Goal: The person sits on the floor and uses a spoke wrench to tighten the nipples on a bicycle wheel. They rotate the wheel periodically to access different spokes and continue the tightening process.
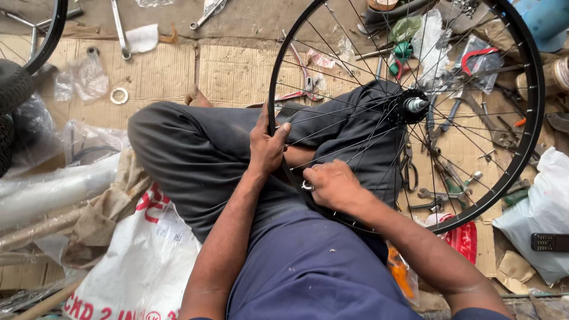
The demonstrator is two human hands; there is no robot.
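**Both hands on the near rim of a spoked bicycle wheel**

The bicycle wheel (527, 118) rests on edge across the seated person's lap, its hub (415, 105) up and to the right of both hands. The left hand (267, 145) is closed around the black rim, thumb laid up along it, so the rim runs through the fist and curves away above the fingertips. The right hand (333, 185) sits just beside and below it, fingers curled inward onto a small silvery tool (306, 186) at the rim's inner edge where a spoke ends; the exact pinch is partly hidden. From these fingers the spokes run away toward the hub. Beyond the wheel, wrenches (435, 194) and pliers (305, 77) lie on cardboard (237, 74), well apart from either hand.
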